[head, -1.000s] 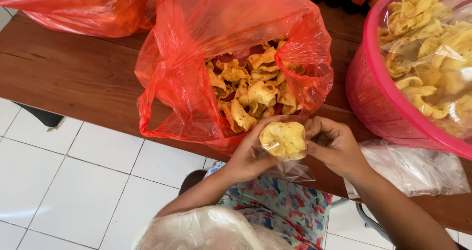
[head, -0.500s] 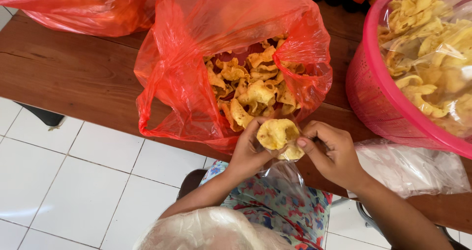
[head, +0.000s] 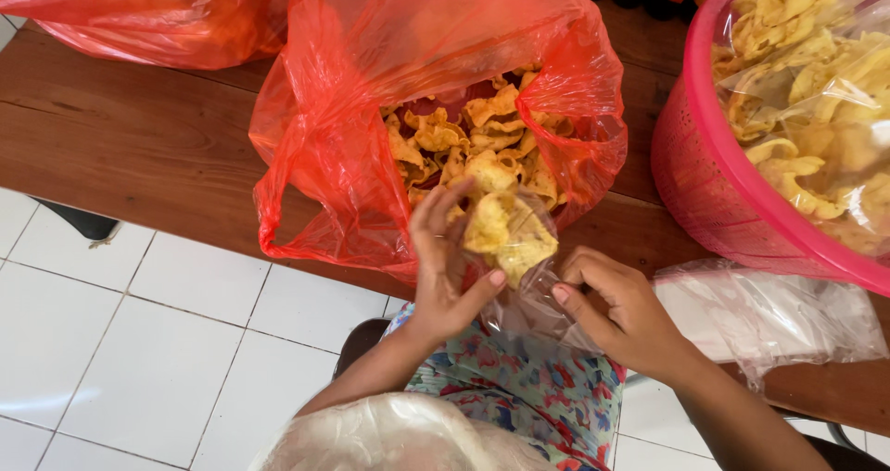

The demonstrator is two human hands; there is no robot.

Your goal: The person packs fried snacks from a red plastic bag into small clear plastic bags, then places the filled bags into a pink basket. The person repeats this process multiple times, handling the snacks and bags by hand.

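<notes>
Red bag [head: 371, 119]: thin plastic, mouth open upward, sitting on the table near its front edge; its lower fold hangs just over that edge.
Table [head: 139, 146]: brown wood, front edge running from left down to right; bare wood lies left of the red bag.
Floor [head: 120, 341]: white tiles below the table edge, open on the left.
Basin [head: 705, 193]: pink, at the right, close beside the red bag, filled with chips under clear plastic.
Clear bags [head: 769, 313]: a loose heap on the table under the basin, just right of the right hand.
Small bag [head: 519, 248]: clear plastic holding a few yellow chips, held up in front of the red bag's mouth, over the table edge.
Left hand [head: 445, 267]: fingers and thumb closed on the small bag's left side; chips sit just right of the fingertips.
Right hand [head: 621, 313]: thumb and fingers pinched on the small bag's loose lower plastic, below and right of the chips.
</notes>
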